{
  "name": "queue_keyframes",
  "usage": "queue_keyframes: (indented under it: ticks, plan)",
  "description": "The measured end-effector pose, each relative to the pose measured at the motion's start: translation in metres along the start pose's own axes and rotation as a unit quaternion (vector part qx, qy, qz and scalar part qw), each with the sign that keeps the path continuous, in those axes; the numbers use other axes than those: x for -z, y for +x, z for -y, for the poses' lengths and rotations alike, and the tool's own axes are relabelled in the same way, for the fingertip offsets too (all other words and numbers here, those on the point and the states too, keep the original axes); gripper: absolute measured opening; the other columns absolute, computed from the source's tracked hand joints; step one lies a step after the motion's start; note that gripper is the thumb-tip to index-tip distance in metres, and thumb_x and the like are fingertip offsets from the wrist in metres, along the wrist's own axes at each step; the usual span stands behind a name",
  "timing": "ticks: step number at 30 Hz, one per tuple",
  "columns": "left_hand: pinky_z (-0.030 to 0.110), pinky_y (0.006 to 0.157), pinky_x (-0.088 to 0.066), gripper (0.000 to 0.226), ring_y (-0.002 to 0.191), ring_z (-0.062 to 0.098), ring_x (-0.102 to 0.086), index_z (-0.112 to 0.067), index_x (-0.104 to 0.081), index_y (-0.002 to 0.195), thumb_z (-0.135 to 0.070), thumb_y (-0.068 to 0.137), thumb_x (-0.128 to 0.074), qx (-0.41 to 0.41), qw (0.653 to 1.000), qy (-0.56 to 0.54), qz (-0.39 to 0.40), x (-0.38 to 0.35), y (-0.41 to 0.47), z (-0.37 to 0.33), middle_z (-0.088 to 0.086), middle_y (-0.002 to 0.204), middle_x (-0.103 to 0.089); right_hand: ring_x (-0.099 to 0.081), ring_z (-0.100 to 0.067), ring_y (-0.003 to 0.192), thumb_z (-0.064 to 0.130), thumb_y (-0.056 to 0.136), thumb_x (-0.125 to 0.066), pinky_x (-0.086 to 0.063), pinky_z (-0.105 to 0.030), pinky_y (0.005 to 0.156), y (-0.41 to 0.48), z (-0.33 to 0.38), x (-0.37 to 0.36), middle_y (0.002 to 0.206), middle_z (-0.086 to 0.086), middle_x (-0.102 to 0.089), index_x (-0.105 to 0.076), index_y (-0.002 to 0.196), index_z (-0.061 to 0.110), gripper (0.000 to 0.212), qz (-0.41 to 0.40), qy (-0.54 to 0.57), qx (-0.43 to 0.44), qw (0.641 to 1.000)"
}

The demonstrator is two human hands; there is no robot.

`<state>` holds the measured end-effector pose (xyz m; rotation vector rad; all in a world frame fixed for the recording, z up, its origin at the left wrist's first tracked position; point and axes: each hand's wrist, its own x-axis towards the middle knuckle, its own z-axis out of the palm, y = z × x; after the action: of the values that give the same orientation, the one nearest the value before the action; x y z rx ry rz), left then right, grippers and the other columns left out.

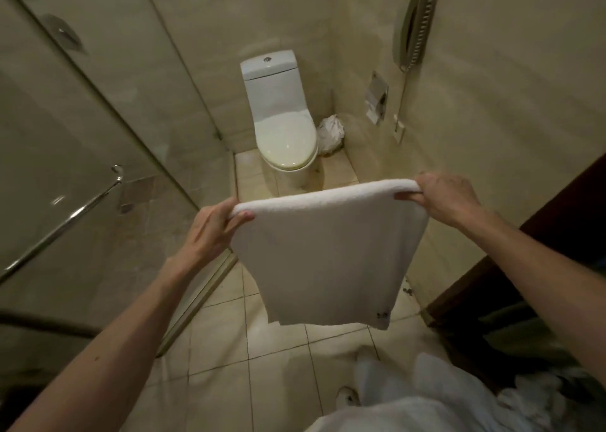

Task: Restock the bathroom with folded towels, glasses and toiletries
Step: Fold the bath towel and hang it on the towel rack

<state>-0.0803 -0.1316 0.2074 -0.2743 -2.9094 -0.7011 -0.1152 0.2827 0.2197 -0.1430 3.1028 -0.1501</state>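
Your left hand (210,231) and right hand (446,198) each have fingers clamped on the top fold of a white towel (324,254), hanging above the floor (229,349) before the toilet (282,126).

fingers of the left hand (213,231) behind the white towel (328,251), wall phone (414,21) cut by the top edge, corner mark (382,315) — too small to read, white heap (541,395) — blurred

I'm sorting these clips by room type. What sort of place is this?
A bathroom, probably a hotel's: a white toilet at the far wall, a glass shower screen on the left, a wall phone on the right.
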Motion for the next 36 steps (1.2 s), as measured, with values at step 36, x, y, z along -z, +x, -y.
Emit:
queue_keyframes:
  ticks: [36]
  plan:
    - [0.022, 0.04, -0.044, 0.043, 0.039, 0.003, -0.051, -0.005, -0.064, 0.069, -0.041, 0.073, -0.086, 0.001, 0.999, 0.015, -0.048, 0.175, 0.526, 0.101, 0.005, 0.057, -0.056, -0.064, -0.037, 0.098, 0.055, 0.092, -0.058, -0.042, -0.038, 0.071, 0.583, 0.15, 0.176, 0.103, -0.012, -0.071, -0.063, 0.093, 0.025, 0.03, -0.146, 0.031, 0.263, 0.953]
